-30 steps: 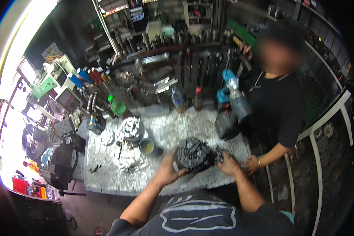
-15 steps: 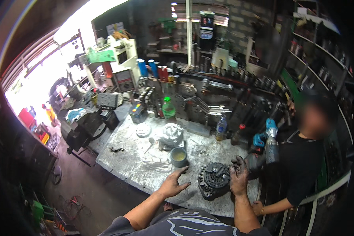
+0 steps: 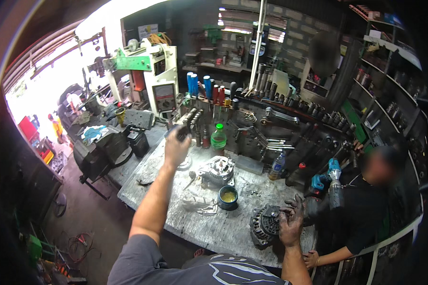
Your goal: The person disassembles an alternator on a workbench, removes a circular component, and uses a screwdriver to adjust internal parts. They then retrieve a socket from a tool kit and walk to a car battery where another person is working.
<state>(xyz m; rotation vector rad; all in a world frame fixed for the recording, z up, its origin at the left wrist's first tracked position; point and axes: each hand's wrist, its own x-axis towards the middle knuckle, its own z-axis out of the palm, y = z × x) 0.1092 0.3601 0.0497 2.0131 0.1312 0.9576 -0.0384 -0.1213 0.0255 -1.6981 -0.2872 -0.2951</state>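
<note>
My left hand point(image 3: 177, 146) is stretched out over the far left of the metal-topped bench. It is smeared by motion, and its fingers cover the place of a small blue and yellow box. My right hand point(image 3: 291, 225), blackened with grease, is raised beside an alternator point(image 3: 264, 227) near the bench's front edge. Its thumb and forefinger are pinched together; what is between them is too small to name. Left of the alternator stands a dark cup point(image 3: 228, 204) with yellowish stuff inside. Behind the cup sits a second, silvery alternator part point(image 3: 216, 171).
A green-capped bottle point(image 3: 218, 137) and a clear bottle point(image 3: 277, 165) stand along the back, below racked wrenches point(image 3: 280, 116) and sockets. A blue cordless impact wrench point(image 3: 334, 178) is at the right, beside another person point(image 3: 366, 213) whose hand rests at the bench edge. A vise point(image 3: 97, 154) is left.
My left hand has gone from near the cup out to the far left of the bench. My right hand has stayed beside the alternator. The whole view has shifted slightly.
</note>
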